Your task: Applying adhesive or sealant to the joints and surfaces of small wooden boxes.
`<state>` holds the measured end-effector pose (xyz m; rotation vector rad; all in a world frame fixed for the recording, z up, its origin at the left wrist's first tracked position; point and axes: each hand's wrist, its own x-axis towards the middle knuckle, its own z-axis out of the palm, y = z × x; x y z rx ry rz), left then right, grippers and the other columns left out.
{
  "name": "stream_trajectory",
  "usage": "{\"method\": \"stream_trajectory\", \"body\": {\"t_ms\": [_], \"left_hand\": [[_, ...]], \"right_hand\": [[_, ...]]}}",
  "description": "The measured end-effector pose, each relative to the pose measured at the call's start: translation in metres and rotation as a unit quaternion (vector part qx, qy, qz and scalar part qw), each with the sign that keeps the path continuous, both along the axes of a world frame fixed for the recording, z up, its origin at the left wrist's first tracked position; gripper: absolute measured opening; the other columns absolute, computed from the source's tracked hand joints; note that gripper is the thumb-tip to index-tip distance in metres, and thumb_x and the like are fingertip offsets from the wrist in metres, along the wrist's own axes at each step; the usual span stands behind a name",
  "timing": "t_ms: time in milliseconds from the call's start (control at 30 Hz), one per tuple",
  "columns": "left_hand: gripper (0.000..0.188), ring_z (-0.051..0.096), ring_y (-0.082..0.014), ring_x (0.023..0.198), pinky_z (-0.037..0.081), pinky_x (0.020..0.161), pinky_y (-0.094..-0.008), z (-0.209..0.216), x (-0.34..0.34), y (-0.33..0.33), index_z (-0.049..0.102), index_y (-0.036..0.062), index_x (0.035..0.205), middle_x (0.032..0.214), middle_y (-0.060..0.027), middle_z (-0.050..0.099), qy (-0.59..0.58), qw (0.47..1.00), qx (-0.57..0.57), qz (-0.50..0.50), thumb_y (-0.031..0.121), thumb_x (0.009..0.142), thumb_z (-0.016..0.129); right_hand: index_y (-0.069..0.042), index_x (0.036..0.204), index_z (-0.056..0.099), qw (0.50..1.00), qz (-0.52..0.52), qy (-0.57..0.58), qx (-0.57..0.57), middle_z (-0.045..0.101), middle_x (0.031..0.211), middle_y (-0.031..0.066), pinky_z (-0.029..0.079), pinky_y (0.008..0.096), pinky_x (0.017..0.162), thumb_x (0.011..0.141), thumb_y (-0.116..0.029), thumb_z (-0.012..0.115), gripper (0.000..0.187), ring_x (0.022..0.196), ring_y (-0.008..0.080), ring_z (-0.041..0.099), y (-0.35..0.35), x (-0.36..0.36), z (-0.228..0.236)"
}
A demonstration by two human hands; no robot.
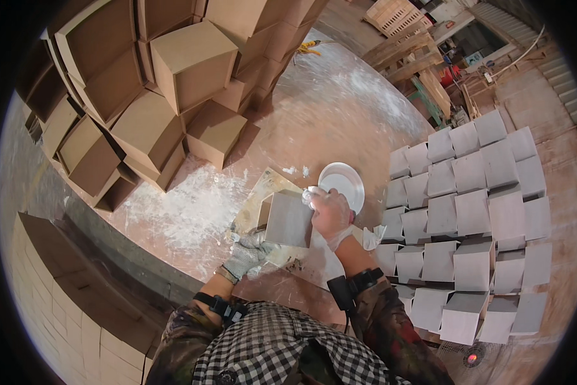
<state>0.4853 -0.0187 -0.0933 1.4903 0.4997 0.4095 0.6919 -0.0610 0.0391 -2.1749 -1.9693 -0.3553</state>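
Observation:
In front of me, a small box (288, 219) with a greyish-white coated top stands tilted over a stained board (250, 212). My left hand (245, 255), in a grey-white smeared glove, grips it at its lower left corner. A thin, see-through glove covers my right hand (331, 215), closed around a white wad (310, 195) at the box's right edge. I cannot tell whether the wad is cloth or sponge. Just beyond that hand sits a round white bowl (358, 186), its inside whitish. A crumpled white piece (374, 237) lies right of my wrist.
Bare brown boxes (195, 58) are stacked high at the far left. On the right stand rows of white-coated boxes (471, 170). White powdery smears (186, 205) mark the brown work surface. Wooden pallets (407, 54) and a plastic crate (394, 16) are at the back right.

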Motion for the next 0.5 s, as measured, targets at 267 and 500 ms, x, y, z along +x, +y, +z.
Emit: {"method": "stream_trajectory", "body": {"t_ms": [267,500], "left_hand": [[0.050,0.046,-0.0225,0.116,0.021,0.106,-0.0443,-0.002,-0.006,-0.004,0.058,0.0140,0.116,0.122,-0.0033,0.055,-0.090,0.980,-0.174,0.030,0.047,0.079,0.061],[0.043,0.048,-0.0214,0.116,0.038,0.101,-0.0315,0.013,-0.002,-0.004,0.040,-0.0030,0.125,0.124,-0.0130,0.052,-0.023,0.996,-0.081,0.025,0.027,0.094,0.036]], "right_hand": [[-0.019,0.094,0.065,0.998,0.035,-0.002,-0.054,0.055,0.085,0.0091,0.041,0.0421,0.059,0.066,-0.007,0.054,0.032,0.067,0.0274,0.051,-0.064,-0.055,0.010],[-0.013,0.094,0.064,0.999,0.048,0.016,-0.019,0.059,0.101,-0.0023,0.044,0.0401,0.062,0.066,-0.006,0.055,0.030,0.077,0.0240,0.053,-0.001,0.004,0.007]]}}
